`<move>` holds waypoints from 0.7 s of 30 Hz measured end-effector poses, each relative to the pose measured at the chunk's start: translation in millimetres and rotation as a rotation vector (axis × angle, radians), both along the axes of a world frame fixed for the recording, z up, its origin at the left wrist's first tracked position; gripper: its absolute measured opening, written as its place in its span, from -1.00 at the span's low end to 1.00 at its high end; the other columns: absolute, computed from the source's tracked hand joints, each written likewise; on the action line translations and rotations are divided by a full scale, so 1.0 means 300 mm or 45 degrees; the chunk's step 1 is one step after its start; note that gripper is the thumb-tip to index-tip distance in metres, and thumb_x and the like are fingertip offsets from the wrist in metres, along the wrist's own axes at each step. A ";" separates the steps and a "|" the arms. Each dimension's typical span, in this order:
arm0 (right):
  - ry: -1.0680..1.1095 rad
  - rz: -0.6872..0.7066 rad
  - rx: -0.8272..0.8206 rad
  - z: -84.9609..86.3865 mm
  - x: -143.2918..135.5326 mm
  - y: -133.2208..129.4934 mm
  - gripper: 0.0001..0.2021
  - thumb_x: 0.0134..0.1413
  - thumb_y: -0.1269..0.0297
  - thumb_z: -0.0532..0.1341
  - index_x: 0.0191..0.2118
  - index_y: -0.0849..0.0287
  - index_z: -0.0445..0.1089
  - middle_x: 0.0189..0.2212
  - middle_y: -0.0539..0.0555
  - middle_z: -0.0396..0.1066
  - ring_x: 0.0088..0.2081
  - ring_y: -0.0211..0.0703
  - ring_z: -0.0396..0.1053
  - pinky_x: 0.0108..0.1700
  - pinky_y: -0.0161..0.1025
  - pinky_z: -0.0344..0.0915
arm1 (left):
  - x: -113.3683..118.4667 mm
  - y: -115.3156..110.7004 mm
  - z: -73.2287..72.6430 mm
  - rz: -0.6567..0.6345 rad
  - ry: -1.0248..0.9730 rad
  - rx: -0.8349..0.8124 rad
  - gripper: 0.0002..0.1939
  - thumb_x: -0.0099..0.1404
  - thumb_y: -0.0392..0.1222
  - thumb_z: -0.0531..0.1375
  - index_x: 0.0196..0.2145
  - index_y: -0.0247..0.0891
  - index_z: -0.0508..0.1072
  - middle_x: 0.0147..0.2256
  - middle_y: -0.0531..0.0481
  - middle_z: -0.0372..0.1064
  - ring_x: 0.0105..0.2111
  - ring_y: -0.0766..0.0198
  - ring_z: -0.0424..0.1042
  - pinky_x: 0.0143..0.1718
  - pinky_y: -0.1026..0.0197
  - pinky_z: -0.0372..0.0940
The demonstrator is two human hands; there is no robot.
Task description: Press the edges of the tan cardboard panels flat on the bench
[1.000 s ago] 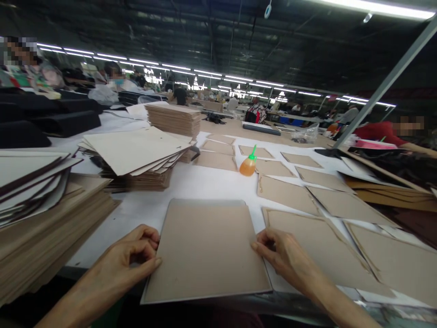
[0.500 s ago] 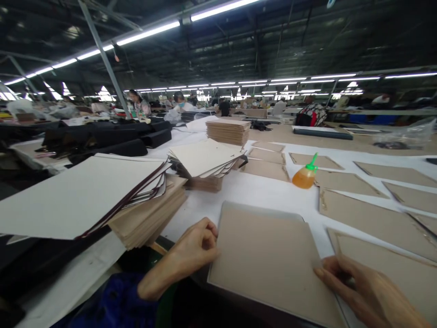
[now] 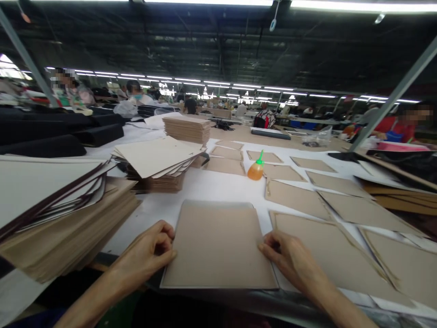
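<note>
A white table [image 3: 218, 187] fills the frame's middle, brown panels [image 3: 297, 200] spread to the right and board stacks [image 3: 64, 228] at left. At bottom centre the cardboard sheet [image 3: 218, 246] lies flat, squared up again since half a second ago. The left hand [image 3: 150, 253] and right hand [image 3: 287, 259] pinch its side edges, fingers curled closed, so it seems held steady in place.

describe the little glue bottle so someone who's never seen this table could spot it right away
On the long white worktable, look past the brown board held between the left hand and right hand, toward the rows of flat brown cardboard sheets. The glue bottle stands among them, the only orange, rounded thing there, with a green nozzle.
</note>
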State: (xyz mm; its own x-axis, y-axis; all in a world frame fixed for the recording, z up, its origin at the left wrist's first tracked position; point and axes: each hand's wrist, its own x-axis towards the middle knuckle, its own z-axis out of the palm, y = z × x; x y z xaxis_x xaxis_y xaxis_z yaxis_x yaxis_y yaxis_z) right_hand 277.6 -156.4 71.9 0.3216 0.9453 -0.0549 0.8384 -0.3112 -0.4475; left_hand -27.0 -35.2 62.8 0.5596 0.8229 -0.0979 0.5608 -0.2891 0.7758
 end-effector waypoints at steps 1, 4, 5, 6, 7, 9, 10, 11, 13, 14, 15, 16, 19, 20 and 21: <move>0.000 -0.009 -0.001 0.002 -0.002 0.000 -0.78 0.06 0.11 0.05 -0.47 0.09 0.28 -0.48 0.02 0.41 -0.38 -0.09 0.32 -0.31 -0.17 0.10 | -0.002 0.003 -0.007 -0.004 0.005 0.006 -0.72 0.12 -0.03 0.12 -0.62 -0.23 0.26 -0.21 0.05 0.17 -0.28 0.28 0.30 -0.25 0.23 0.18; 0.008 -0.025 -0.012 0.009 -0.007 -0.001 -0.81 0.07 0.15 0.08 -0.45 0.10 0.30 -0.47 0.02 0.42 -0.37 -0.10 0.32 -0.31 -0.18 0.10 | -0.005 0.010 -0.022 -0.014 0.010 0.011 -0.71 0.13 -0.01 0.13 -0.61 -0.22 0.26 -0.21 0.05 0.17 -0.27 0.28 0.30 -0.24 0.24 0.18; 0.011 -0.028 -0.015 0.010 -0.009 -0.002 -0.81 0.07 0.15 0.08 -0.45 0.10 0.31 -0.47 0.02 0.42 -0.37 -0.10 0.33 -0.31 -0.18 0.10 | -0.006 0.011 -0.025 -0.015 0.007 0.011 -0.71 0.13 -0.01 0.13 -0.61 -0.22 0.26 -0.21 0.05 0.17 -0.27 0.28 0.30 -0.24 0.24 0.18; 0.011 -0.032 -0.019 0.011 -0.009 -0.002 -0.81 0.08 0.16 0.08 -0.45 0.10 0.31 -0.47 0.02 0.42 -0.37 -0.10 0.33 -0.32 -0.18 0.10 | -0.006 0.011 -0.026 -0.015 0.004 0.011 -0.71 0.13 0.00 0.13 -0.61 -0.22 0.26 -0.21 0.05 0.17 -0.27 0.28 0.30 -0.25 0.24 0.18; 0.009 -0.037 -0.020 0.011 -0.010 -0.003 -0.82 0.08 0.16 0.08 -0.45 0.10 0.31 -0.47 0.02 0.42 -0.37 -0.10 0.33 -0.32 -0.18 0.10 | -0.006 0.011 -0.026 -0.019 0.004 0.009 -0.71 0.13 0.00 0.13 -0.61 -0.22 0.26 -0.21 0.05 0.17 -0.27 0.28 0.30 -0.26 0.24 0.18; 0.000 -0.046 -0.029 0.010 -0.009 -0.004 -0.82 0.08 0.16 0.09 -0.45 0.10 0.30 -0.47 0.02 0.42 -0.37 -0.10 0.33 -0.32 -0.18 0.09 | -0.005 0.012 -0.026 -0.030 0.000 0.011 -0.71 0.14 0.00 0.12 -0.61 -0.22 0.27 -0.21 0.05 0.16 -0.29 0.28 0.30 -0.27 0.24 0.18; -0.007 -0.050 -0.031 0.010 -0.009 -0.004 -0.82 0.07 0.15 0.08 -0.45 0.10 0.30 -0.47 0.02 0.42 -0.37 -0.10 0.32 -0.32 -0.18 0.09 | -0.005 0.012 -0.025 -0.035 -0.003 0.016 -0.71 0.14 0.00 0.12 -0.61 -0.22 0.27 -0.21 0.05 0.16 -0.29 0.29 0.30 -0.27 0.24 0.18; -0.014 -0.050 -0.032 0.009 -0.008 -0.003 -0.81 0.07 0.15 0.08 -0.45 0.10 0.30 -0.47 0.02 0.42 -0.37 -0.10 0.32 -0.32 -0.18 0.09 | -0.004 0.013 -0.024 -0.038 -0.006 0.023 -0.71 0.13 0.00 0.12 -0.61 -0.23 0.27 -0.21 0.05 0.16 -0.29 0.29 0.30 -0.26 0.23 0.19; -0.020 -0.030 -0.032 0.010 -0.008 0.000 -0.81 0.06 0.14 0.05 -0.46 0.09 0.29 -0.46 0.03 0.42 -0.37 -0.09 0.32 -0.32 -0.17 0.09 | -0.001 0.013 -0.018 -0.038 0.001 0.036 -0.72 0.13 -0.01 0.12 -0.61 -0.23 0.26 -0.22 0.05 0.17 -0.30 0.30 0.31 -0.26 0.22 0.18; -0.022 -0.018 -0.035 0.011 -0.009 0.001 -0.80 0.05 0.13 0.04 -0.46 0.09 0.28 -0.46 0.04 0.42 -0.37 -0.09 0.32 -0.32 -0.17 0.09 | 0.001 0.012 -0.011 -0.031 0.014 0.045 -0.73 0.12 -0.03 0.12 -0.62 -0.22 0.26 -0.23 0.05 0.18 -0.31 0.30 0.31 -0.27 0.22 0.18; -0.025 -0.006 -0.045 0.011 -0.009 0.003 -0.78 0.04 0.11 0.02 -0.47 0.09 0.27 -0.47 0.05 0.42 -0.37 -0.08 0.32 -0.32 -0.16 0.09 | 0.004 0.010 -0.002 -0.024 0.025 0.057 -0.75 0.11 -0.06 0.12 -0.62 -0.22 0.26 -0.24 0.05 0.19 -0.32 0.30 0.31 -0.27 0.21 0.17; -0.030 0.006 -0.059 0.011 -0.010 0.004 -0.75 0.03 0.07 -0.01 -0.47 0.08 0.26 -0.47 0.06 0.42 -0.37 -0.07 0.33 -0.32 -0.15 0.10 | 0.007 0.007 0.010 -0.021 0.034 0.072 -0.77 0.10 -0.09 0.12 -0.63 -0.22 0.26 -0.25 0.05 0.20 -0.32 0.30 0.31 -0.27 0.20 0.17; -0.033 0.006 -0.126 0.007 -0.008 0.010 -0.64 -0.02 -0.08 -0.09 -0.48 0.06 0.26 -0.48 0.07 0.43 -0.38 -0.04 0.35 -0.30 -0.12 0.13 | 0.017 -0.002 0.053 -0.052 0.080 0.118 -0.83 0.03 -0.20 0.12 -0.64 -0.21 0.23 -0.28 0.04 0.24 -0.30 0.29 0.30 -0.26 0.20 0.14; -0.024 0.006 -0.147 0.005 -0.006 0.013 -0.60 -0.04 -0.13 -0.11 -0.47 0.05 0.26 -0.47 0.08 0.44 -0.37 -0.03 0.36 -0.28 -0.10 0.15 | 0.020 -0.002 0.066 -0.067 0.110 0.129 -0.84 0.02 -0.23 0.12 -0.65 -0.21 0.21 -0.29 0.03 0.24 -0.30 0.29 0.30 -0.27 0.20 0.14; -0.014 0.006 -0.167 0.003 -0.004 0.017 -0.57 -0.08 -0.17 -0.13 -0.47 0.04 0.27 -0.46 0.08 0.44 -0.36 -0.02 0.37 -0.27 -0.09 0.16 | 0.022 0.000 0.076 -0.078 0.130 0.144 -0.84 0.00 -0.26 0.12 -0.65 -0.21 0.19 -0.30 0.03 0.24 -0.30 0.29 0.28 -0.27 0.20 0.13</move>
